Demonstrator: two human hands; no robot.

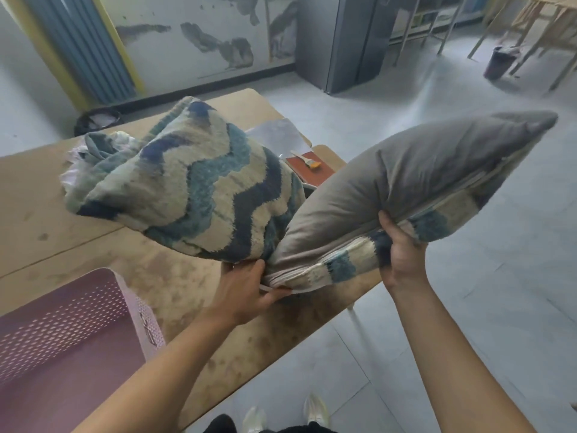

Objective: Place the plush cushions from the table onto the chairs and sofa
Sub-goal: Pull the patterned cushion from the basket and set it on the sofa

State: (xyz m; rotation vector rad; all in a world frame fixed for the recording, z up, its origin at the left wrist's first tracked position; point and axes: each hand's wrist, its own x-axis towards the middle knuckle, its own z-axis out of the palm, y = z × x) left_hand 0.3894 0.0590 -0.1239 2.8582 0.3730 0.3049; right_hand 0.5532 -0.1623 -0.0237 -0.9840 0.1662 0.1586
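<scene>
Left hand [246,295] is gripping blue-cream zigzag plush cushion [193,189] above tan wooden counter [37,189]. Right hand [402,254] is clutching grey-backed plush cushion [406,176] beside counter.

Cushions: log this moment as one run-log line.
left hand: grips zigzag cushion corner | right hand: grips grey cushion edge | both cushions: over table, not yet placed

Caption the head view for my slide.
Over a table, left hand grips where zigzag cushion and grey-backed cushion meet; right hand grips the latter's edge.
</scene>
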